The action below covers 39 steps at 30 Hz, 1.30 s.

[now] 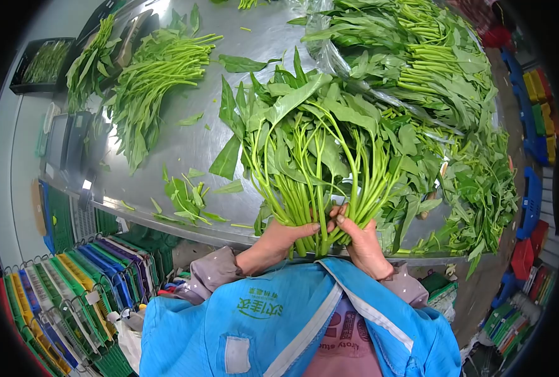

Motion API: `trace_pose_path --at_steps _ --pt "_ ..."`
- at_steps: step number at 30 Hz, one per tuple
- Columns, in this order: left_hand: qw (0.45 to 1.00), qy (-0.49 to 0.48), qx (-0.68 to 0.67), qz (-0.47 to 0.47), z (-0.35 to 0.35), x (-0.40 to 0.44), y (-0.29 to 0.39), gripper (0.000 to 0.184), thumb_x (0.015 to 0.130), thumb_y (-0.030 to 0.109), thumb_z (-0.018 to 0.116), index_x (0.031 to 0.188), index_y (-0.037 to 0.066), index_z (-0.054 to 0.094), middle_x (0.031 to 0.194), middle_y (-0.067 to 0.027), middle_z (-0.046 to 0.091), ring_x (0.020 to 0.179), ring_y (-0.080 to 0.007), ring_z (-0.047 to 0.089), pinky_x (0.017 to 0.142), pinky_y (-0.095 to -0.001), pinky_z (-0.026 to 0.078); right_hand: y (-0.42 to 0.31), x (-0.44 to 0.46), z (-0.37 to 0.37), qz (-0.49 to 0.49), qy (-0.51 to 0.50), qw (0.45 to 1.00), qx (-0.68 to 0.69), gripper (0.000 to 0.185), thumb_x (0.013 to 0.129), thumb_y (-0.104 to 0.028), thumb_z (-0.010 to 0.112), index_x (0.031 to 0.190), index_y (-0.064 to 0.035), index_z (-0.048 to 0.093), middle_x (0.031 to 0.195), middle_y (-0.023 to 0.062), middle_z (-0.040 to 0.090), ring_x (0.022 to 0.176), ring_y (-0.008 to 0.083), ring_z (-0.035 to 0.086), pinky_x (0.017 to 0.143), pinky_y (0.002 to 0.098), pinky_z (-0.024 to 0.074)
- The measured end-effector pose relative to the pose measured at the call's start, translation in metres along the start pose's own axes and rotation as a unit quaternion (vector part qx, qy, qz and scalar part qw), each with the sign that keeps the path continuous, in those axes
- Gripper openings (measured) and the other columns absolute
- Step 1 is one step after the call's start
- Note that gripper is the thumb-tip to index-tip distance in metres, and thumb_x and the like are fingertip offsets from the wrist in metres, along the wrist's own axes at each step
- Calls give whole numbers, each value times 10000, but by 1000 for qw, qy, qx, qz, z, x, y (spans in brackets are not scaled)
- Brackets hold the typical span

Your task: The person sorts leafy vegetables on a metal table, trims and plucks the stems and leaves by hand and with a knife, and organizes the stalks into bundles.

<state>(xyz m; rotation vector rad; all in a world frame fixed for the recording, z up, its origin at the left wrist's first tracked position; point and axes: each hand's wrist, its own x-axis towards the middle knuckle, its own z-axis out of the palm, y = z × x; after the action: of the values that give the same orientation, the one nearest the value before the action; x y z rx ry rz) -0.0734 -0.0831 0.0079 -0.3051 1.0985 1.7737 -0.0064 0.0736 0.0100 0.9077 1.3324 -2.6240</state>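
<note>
My left hand (276, 244) is closed around the lower stems of a bunch of water spinach (311, 151), thumb lying across the front. Close beside it, my right hand (364, 246) grips more stems on the right side of the same bunch. The fingertips of both hands nearly meet between the stems, and some fingers are hidden behind them. Stem ends point down toward my body while the leaves fan out away from me. Loose water spinach (468, 195) lies to the right of my hands.
A metal table (223, 113) carries a bundle of water spinach (166, 69) at left and a big pile (430, 63) at back right, partly over clear plastic. Scraps (188, 201) lie near the front edge. Stacked coloured crates (72, 301) stand below left; a black crate (25, 88) sits far left.
</note>
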Motion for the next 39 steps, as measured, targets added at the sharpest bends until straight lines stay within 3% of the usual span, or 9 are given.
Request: trace_pose_path --at_steps 5,8,11,14,20,23,30,33,39 --pt "974 18 180 134 -6 15 -21 304 737 99 670 1009 32 551 959 -28 588 876 -128 542 772 -276 436 2 3 2 -10 -88 979 -181 297 738 -73 646 1007 -2 540 929 37 587 824 118 546 729 254 446" --pt "915 35 361 175 -4 9 -12 258 733 114 681 936 28 547 876 -18 580 798 -121 539 720 -269 440 1 7 4 12 -83 976 -202 305 730 -45 623 1020 3 545 919 34 599 831 114 554 739 252 446" --pt "913 24 368 176 -3 8 -12 237 734 101 676 908 30 531 832 -26 566 748 -124 531 700 -261 433 -3 4 10 7 -41 984 -171 243 744 -39 596 978 16 563 875 51 608 765 107 563 684 247 452" --pt "985 28 134 104 0 3 -11 278 719 74 679 942 30 518 826 -47 566 751 -137 536 695 -265 437 -6 2 6 10 5 997 -76 183 759 -46 578 925 33 572 787 60 601 672 107 563 605 243 454" --pt "994 -85 -49 -52 -13 -2 -8 290 741 87 649 979 26 495 831 -76 563 811 -174 546 728 -306 447 -27 4 3 -22 65 996 -52 177 758 -102 588 868 26 532 598 38 508 482 103 479 441 238 385" --pt "981 -155 -112 -14 -27 -4 -7 279 762 115 629 990 23 497 836 -81 564 818 -185 551 740 -316 445 -68 6 -13 -149 87 984 39 164 773 -122 569 881 -23 497 691 16 474 474 64 358 447 234 351" --pt "997 -80 5 -3 -1 1 -7 268 770 109 613 999 16 508 880 -88 574 823 -179 555 748 -300 451 -35 7 6 -81 35 981 -173 184 726 -70 636 882 17 592 683 34 573 590 101 537 537 235 439" --pt "997 -63 34 44 9 -3 -3 251 766 84 602 990 11 516 887 -86 580 818 -169 557 739 -287 455 -17 7 18 6 -34 991 -130 119 738 -32 626 827 20 566 681 46 574 567 101 538 506 227 431" --pt "994 47 73 66 -10 0 -5 229 770 47 569 992 7 527 844 -75 589 747 -152 566 678 -290 474 -32 2 9 3 -29 997 -77 108 741 -15 608 823 10 543 647 60 553 536 117 526 491 229 424"
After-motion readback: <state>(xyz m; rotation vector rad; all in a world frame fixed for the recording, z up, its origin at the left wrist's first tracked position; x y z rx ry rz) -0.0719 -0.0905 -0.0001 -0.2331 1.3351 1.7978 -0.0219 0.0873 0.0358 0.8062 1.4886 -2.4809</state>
